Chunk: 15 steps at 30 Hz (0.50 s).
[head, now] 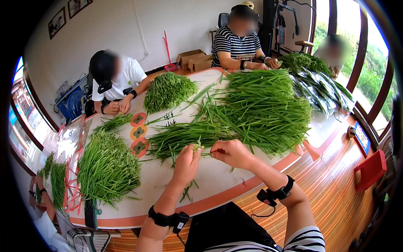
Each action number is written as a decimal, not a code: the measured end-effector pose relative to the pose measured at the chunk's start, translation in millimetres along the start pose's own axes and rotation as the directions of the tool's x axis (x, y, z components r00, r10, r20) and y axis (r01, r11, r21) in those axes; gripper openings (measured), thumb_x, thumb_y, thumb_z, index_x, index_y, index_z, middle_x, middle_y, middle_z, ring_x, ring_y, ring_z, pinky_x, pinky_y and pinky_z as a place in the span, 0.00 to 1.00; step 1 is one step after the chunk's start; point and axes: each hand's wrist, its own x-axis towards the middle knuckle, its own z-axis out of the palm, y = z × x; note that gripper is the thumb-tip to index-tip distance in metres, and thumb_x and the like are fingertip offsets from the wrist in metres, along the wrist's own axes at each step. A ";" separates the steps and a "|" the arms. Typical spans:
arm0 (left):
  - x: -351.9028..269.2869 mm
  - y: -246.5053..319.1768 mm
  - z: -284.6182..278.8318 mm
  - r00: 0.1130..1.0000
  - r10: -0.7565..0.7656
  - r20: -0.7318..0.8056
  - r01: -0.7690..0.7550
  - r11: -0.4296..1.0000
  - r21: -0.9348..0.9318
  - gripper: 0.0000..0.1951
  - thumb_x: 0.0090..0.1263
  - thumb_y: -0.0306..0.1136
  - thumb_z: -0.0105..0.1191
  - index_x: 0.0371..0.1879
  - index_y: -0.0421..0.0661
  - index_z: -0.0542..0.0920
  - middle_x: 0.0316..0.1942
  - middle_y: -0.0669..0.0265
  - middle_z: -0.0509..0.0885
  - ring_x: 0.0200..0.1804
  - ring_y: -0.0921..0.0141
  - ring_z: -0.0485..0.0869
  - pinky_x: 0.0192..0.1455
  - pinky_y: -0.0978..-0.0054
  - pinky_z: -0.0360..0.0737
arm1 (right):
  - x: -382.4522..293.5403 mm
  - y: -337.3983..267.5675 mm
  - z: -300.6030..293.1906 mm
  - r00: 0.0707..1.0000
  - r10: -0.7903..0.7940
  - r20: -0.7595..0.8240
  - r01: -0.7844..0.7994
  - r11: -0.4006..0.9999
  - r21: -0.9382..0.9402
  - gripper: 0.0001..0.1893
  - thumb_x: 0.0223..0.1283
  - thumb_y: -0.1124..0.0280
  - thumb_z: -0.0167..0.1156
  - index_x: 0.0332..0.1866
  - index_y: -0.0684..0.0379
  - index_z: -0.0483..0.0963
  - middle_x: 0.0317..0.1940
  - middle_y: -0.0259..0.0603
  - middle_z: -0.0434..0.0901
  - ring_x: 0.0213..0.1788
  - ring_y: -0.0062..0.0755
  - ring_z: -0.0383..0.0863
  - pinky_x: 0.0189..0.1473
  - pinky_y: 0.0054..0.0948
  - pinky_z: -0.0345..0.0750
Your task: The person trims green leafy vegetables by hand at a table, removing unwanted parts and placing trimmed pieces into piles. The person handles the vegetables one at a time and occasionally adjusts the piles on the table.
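Above the near part of the table (217, 186), my left hand (187, 162) grips a small green flower-bud tip of a stalk (197, 146) between thumb and fingers. My right hand (231, 153) is just to its right, its fingertips pinched near a thin green stem; whether they hold it I cannot tell. Beyond both hands lies a loose row of long green stalks (189, 134), which joins a large heap of the same stalks (267, 107) on the right. A bundled pile with budded tips (110, 167) lies to the left.
Co-workers sit at the table: one person (236, 44) across, one person (118, 75) at the far left, others at the right and lower left. Another green pile (170, 91), plastic-wrapped bundles (318, 91), red ties (72, 189) and a phone-like dark object (91, 214) lie about. A red stool (371, 170) stands right.
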 end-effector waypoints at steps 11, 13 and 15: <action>0.2 19.6 -9.4 0.994 -0.110 0.023 0.109 0.993 0.038 0.12 0.71 0.37 0.45 0.39 0.38 0.74 0.24 0.54 0.80 0.25 0.56 0.79 0.28 0.65 0.72 | -4.8 2.1 -8.4 0.997 0.052 -0.053 -0.053 0.998 -0.028 0.06 0.52 0.71 0.62 0.33 0.61 0.78 0.24 0.43 0.81 0.27 0.39 0.81 0.32 0.29 0.77; 0.6 18.3 -9.2 0.992 -0.125 0.033 0.123 0.991 0.059 0.12 0.71 0.36 0.45 0.38 0.38 0.74 0.23 0.54 0.79 0.25 0.56 0.78 0.28 0.64 0.72 | -5.5 0.1 -11.2 0.996 0.062 -0.066 -0.063 0.998 -0.012 0.06 0.53 0.70 0.62 0.33 0.61 0.78 0.24 0.43 0.81 0.27 0.39 0.81 0.32 0.29 0.77; 2.0 8.5 -6.2 1.000 0.019 0.002 -0.019 0.992 0.122 0.12 0.71 0.36 0.46 0.38 0.38 0.74 0.21 0.57 0.77 0.24 0.62 0.75 0.28 0.67 0.71 | -5.3 -1.4 -11.3 0.996 0.068 -0.057 -0.070 0.997 -0.032 0.06 0.53 0.69 0.62 0.33 0.60 0.78 0.24 0.42 0.81 0.27 0.39 0.81 0.32 0.30 0.77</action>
